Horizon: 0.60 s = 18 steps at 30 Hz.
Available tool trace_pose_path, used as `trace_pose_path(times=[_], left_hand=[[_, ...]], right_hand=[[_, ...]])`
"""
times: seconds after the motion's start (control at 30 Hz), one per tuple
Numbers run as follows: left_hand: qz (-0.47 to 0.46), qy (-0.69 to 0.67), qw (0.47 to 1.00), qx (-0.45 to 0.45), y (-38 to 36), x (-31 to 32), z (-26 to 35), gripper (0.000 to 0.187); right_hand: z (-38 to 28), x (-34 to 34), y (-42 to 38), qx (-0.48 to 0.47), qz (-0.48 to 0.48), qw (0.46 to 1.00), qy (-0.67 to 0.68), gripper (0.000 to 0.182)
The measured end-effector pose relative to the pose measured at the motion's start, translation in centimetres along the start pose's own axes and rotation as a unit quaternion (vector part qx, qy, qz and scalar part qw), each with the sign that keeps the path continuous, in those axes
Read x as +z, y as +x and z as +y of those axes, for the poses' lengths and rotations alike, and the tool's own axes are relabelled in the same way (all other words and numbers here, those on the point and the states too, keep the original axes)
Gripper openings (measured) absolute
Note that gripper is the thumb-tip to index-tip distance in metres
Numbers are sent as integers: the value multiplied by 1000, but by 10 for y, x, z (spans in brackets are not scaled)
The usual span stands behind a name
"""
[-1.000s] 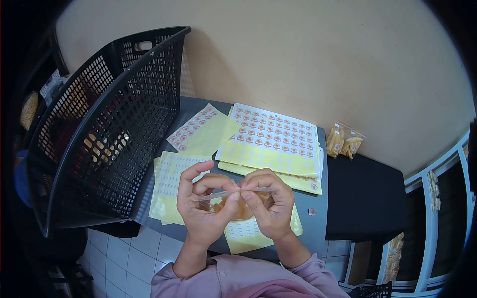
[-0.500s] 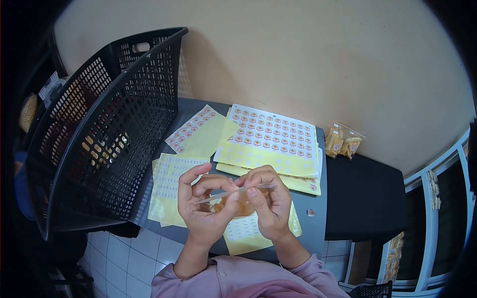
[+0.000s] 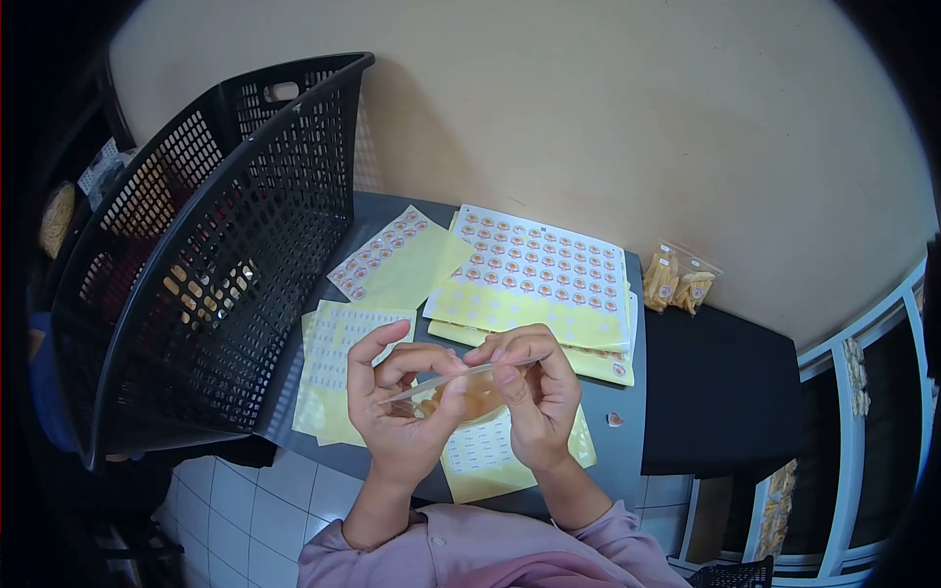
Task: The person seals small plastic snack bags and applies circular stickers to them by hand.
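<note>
A small clear plastic bag [image 3: 469,392] with orange-brown snacks inside is held over the grey table [image 3: 618,453], close to my chest. My left hand [image 3: 400,412] grips its left end, fingers curled over the top edge. At the right end, my right hand [image 3: 534,397] pinches that same edge between thumb and fingers. The bag's lower part is hidden behind my fingers. Under my hands lies a yellow sheet of small white labels [image 3: 480,456].
A black perforated plastic basket [image 3: 206,245] stands tilted at the left. Sheets of round orange stickers [image 3: 539,265] and more label sheets [image 3: 343,338] cover the table. Two filled snack bags [image 3: 676,279] lie at the wall. One loose sticker [image 3: 615,418] lies at the right.
My right hand's fingers have slid along the bag's top edge and shifted slightly upward. The bag stays between both hands in nearly the same place.
</note>
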<state>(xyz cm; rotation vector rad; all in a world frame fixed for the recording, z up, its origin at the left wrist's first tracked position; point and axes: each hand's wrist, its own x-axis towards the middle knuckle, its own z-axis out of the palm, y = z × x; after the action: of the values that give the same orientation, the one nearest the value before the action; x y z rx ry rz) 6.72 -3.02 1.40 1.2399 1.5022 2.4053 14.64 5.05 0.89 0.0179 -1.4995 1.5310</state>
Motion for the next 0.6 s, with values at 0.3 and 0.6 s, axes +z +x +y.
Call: trace_pose_path(times=[0.3,0.6], left_hand=[[0,-6,1000,8,0,-1,0,55],[-7,0,1000,6,0,-2,0,55]], right_hand=[[-1,0,3,-23,15,1000,4,4],[1,-1,3,-42,29,999,-8,6]])
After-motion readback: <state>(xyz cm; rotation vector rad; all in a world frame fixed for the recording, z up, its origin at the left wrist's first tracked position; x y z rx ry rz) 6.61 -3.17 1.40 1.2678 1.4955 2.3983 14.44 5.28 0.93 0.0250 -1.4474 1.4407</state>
